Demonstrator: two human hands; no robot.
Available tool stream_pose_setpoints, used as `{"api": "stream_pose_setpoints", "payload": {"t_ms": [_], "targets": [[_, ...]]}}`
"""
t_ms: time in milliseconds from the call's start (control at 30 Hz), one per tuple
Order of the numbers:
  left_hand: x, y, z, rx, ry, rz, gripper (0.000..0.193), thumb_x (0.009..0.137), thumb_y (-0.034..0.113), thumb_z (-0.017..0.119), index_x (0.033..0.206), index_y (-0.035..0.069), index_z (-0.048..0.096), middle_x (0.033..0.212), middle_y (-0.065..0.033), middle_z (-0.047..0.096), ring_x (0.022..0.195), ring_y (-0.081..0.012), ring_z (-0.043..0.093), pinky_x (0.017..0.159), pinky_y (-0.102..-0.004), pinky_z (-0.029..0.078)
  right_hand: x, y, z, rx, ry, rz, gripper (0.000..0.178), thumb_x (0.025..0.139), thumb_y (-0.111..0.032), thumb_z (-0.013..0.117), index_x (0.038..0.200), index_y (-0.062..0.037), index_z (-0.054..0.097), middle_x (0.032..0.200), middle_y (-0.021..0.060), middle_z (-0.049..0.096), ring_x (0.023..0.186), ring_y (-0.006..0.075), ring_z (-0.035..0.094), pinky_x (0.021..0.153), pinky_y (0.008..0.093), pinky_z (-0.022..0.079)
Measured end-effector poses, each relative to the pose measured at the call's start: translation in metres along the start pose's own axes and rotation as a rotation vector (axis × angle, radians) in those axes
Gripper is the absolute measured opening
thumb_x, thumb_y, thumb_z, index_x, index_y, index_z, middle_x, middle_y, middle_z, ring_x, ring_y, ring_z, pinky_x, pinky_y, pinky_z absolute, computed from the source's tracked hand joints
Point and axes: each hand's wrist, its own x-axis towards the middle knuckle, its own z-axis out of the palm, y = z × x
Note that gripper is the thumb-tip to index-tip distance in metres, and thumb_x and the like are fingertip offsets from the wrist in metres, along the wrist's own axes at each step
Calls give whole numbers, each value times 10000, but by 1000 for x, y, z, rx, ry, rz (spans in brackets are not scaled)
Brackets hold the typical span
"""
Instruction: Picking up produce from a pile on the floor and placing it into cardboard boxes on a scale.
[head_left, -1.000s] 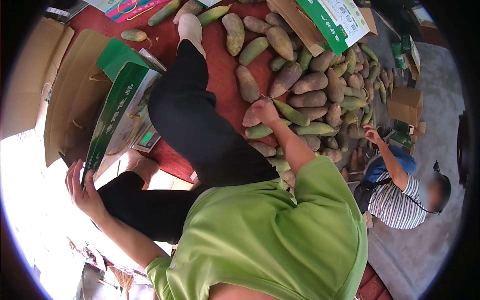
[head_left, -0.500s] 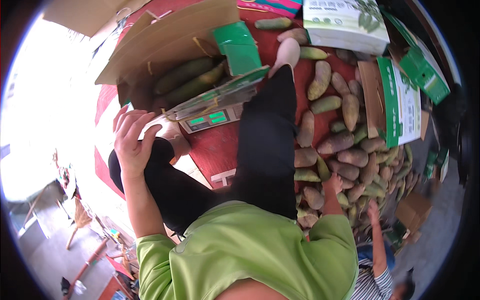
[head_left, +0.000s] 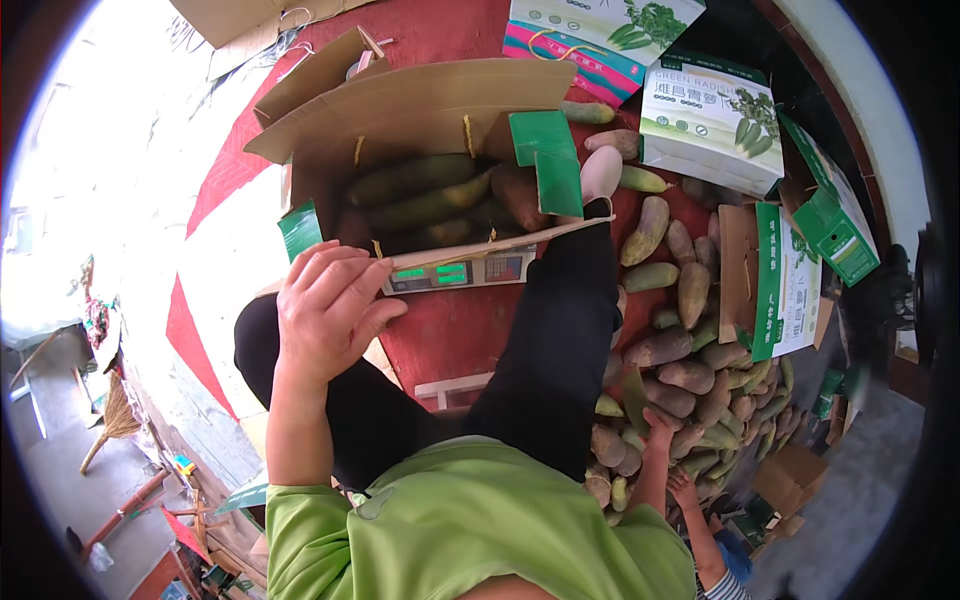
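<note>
An uncovered cardboard carton [head_left: 430, 245] with green flaps stands in front of me, several long green radishes [head_left: 430, 205] lying inside. It rests on a digital scale [head_left: 505, 267] with lit green displays. My left hand [head_left: 330, 305] grips the carton's near edge at its left corner, fingers over the rim and thumb in front. To my right, my right hand [head_left: 657, 432] reaches down to the radish pile [head_left: 690, 375]. Its fingers are closed around the lower end of a green radish [head_left: 636, 398] that points up.
Printed cartons [head_left: 712, 125] stand at the far right, and another open carton [head_left: 785, 280] sits beside the pile. A co-worker's hand [head_left: 684, 490] is close to my right hand. Red cloth [head_left: 440, 335] lies under the scale. A broom [head_left: 118, 410] is at the far left.
The carton's near flap has swung down, showing more radishes inside. My right hand has taken hold of a green radish. The co-worker's hand has come nearer. The whole view has shifted.
</note>
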Motion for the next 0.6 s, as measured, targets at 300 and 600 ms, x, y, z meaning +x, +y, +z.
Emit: {"api": "stream_pose_setpoints", "payload": {"t_ms": [300, 600], "targets": [[-9, -2, -10, -77, -18, -51, 384, 689, 310, 742, 961, 51, 662, 917, -55, 643, 832, -249, 620, 799, -397, 499, -113, -219, 16, 108, -99, -877, 433, 801, -169, 676, 1173, 30, 579, 1118, 83, 596, 1037, 180, 536, 913, 300, 411], [-13, -6, -12, -154, 4, -100, 318, 708, 232, 736, 960, 52, 661, 940, -61, 652, 845, -248, 616, 757, -363, 475, -271, -392, 127, -357, -683, -1369, 387, 769, -173, 661, 1117, -10, 608, 993, 44, 636, 930, 128, 582, 842, 263, 447]]}}
